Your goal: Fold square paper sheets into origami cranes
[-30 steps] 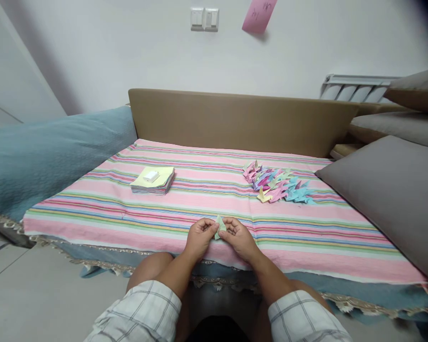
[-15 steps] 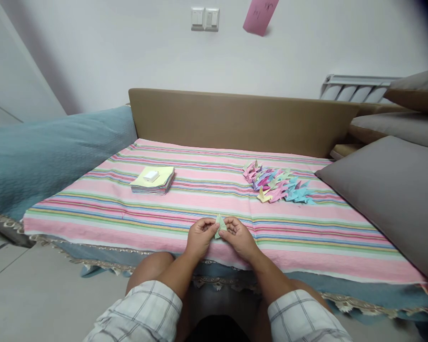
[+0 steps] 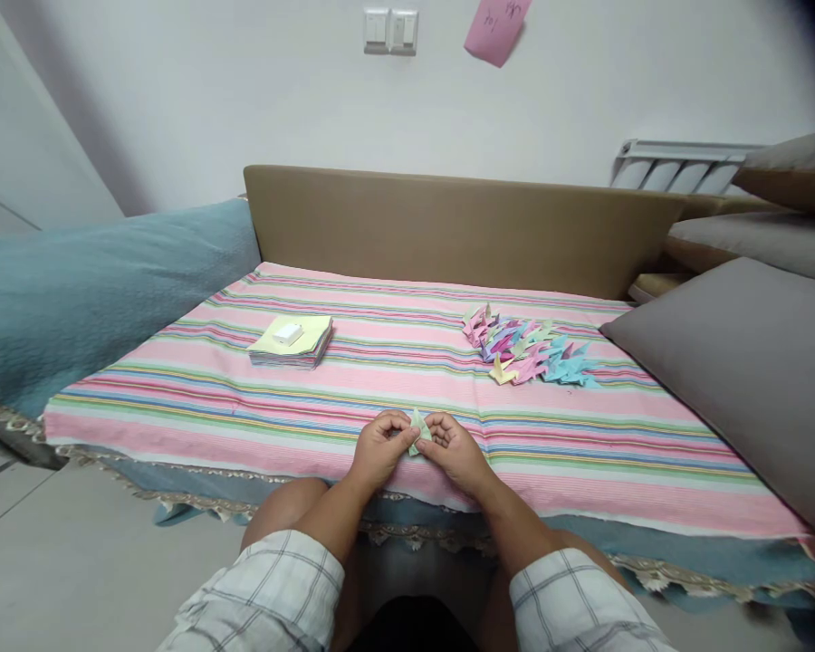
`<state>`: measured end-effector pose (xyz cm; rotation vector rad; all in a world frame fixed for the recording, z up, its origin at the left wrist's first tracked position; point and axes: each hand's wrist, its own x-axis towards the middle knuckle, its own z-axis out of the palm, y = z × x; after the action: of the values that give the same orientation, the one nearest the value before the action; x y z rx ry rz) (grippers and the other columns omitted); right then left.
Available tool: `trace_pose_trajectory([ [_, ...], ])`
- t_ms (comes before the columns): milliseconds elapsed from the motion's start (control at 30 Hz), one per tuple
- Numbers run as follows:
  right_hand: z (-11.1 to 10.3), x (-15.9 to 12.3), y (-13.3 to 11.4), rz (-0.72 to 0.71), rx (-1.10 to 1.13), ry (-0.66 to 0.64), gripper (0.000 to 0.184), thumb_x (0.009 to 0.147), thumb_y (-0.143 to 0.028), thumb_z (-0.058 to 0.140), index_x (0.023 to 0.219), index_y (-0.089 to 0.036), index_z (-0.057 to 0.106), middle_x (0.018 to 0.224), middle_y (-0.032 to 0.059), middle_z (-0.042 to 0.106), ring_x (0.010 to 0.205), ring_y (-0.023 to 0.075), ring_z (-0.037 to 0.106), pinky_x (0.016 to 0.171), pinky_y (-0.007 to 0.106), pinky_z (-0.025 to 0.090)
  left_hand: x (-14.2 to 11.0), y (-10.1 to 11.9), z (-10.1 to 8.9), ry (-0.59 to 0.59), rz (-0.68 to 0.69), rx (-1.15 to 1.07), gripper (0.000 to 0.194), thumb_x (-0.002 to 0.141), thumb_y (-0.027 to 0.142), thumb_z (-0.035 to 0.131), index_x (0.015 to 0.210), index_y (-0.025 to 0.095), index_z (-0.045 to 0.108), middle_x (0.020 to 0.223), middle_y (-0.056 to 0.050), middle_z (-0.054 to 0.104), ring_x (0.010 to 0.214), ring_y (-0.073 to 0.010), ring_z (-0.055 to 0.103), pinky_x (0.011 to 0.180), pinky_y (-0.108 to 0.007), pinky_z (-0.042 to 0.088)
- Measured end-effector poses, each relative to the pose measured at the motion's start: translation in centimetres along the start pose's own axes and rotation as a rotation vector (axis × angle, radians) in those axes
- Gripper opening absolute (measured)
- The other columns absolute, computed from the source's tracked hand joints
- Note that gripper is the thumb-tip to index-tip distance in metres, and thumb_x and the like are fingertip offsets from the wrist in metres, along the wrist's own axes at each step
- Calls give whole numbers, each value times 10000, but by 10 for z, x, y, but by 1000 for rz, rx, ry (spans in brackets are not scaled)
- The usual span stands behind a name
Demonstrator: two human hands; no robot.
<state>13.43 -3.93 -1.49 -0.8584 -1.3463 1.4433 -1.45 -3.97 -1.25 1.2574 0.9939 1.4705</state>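
Observation:
Between my two hands is a small piece of folded pale green paper, its pointed tip facing away from me. My left hand pinches its left side with thumb and fingers. On the other side my right hand grips it the same way, the thumbs close together at its lower part. Both hands are just above the near part of the pink striped cloth. Beyond them to the right lies a pile of folded paper cranes in pink, purple, green, yellow and blue.
A stack of coloured paper sheets stands at the left, with a small white block on top. Grey cushions border the right side. A brown backrest runs along the back, and a blue-covered armrest is at the left.
My left hand has shifted very slightly on the green paper. Otherwise both hands keep their grip in the same place, and the view has tilted a little.

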Motion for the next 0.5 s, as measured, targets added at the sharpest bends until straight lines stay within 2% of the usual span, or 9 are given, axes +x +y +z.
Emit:
trace_pose_trajectory([
  [200, 0, 0, 0, 10, 29, 5, 320, 633, -363, 749, 824, -213, 540, 719, -33, 607, 677, 116, 578, 662, 248, 447, 0, 1, 0, -19, -99, -59, 230, 585, 364, 765, 575, 160, 660, 786, -31, 609, 742, -145, 554, 743, -269, 430],
  [500, 1, 1, 2, 21, 30, 0, 329, 650, -378, 737, 817, -211, 507, 693, -44, 588, 628, 100, 551, 608, 235, 420, -1, 1, 1, -47, -115, -101, 219, 606, 358, 758, 591, 161, 664, 753, -19, 611, 721, -137, 547, 727, -261, 429],
])
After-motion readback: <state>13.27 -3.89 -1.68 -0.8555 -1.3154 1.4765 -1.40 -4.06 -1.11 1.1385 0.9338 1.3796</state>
